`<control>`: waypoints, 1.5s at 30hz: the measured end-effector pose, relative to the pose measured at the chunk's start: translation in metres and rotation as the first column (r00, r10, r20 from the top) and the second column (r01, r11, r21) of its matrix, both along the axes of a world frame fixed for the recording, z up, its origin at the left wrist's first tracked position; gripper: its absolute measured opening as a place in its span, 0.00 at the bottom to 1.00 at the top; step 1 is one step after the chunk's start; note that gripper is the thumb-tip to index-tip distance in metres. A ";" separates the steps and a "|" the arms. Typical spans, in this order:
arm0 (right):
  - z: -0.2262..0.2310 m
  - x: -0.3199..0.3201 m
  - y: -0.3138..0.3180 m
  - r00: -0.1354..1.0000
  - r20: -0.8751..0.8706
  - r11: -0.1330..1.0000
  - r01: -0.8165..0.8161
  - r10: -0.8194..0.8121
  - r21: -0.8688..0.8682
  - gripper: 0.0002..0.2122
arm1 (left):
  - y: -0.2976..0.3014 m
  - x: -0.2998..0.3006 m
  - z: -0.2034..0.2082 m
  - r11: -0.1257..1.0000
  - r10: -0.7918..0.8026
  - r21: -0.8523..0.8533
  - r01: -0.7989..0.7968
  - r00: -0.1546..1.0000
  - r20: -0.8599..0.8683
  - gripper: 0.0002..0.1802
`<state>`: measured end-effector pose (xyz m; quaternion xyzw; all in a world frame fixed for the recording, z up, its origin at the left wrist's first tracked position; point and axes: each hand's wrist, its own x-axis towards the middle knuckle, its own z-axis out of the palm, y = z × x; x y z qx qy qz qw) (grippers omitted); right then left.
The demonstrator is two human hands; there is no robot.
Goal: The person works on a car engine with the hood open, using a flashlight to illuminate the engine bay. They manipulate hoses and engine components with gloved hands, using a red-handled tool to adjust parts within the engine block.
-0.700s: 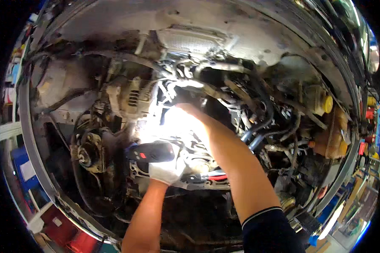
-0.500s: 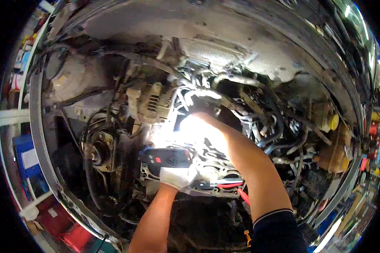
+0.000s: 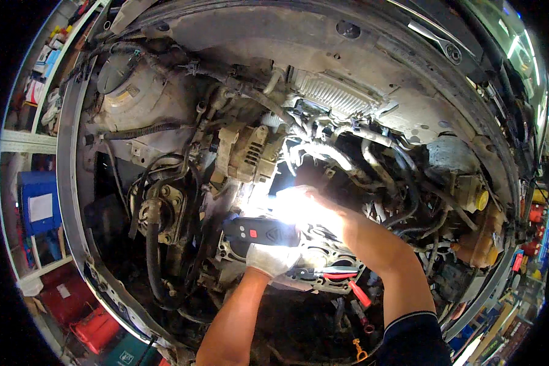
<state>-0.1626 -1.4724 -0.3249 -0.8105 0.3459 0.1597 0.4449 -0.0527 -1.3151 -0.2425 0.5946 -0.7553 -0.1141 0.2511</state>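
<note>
My left hand (image 3: pixel 271 259), in a white glove, grips a black work light (image 3: pixel 253 232) with a red button. Its strong beam shines across the engine block (image 3: pixel 232 250). My right hand (image 3: pixel 304 204) reaches over the block toward its far side, beside the lit hoses. Glare washes out that hand, so its fingers and anything in them cannot be made out. Close to my left hand, pliers (image 3: pixel 340 274) with red-and-black handles lie on the near edge of the block. A red-handled tool (image 3: pixel 360 294) sticks out just beyond them.
Behind the light sits the alternator (image 3: pixel 250 152), with hoses and wiring (image 3: pixel 341 152) to its right. A yellow-capped reservoir (image 3: pixel 473 194) stands at the right. Shelving with a blue box (image 3: pixel 39 201) and red cases (image 3: pixel 97 328) lines the left. A wrench (image 3: pixel 439 43) lies at the far right edge.
The whole view has shifted, with the engine bay now lower and farther right in it. My left hand still holds the light, and my right hand remains reaching over the block.
</note>
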 end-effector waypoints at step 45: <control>0.073 -0.124 -0.014 0.935 -0.280 0.941 -0.276 0.216 -0.194 0.16 | 0.004 -0.007 -0.011 0.999 0.033 -0.023 -0.030 0.994 0.101 0.18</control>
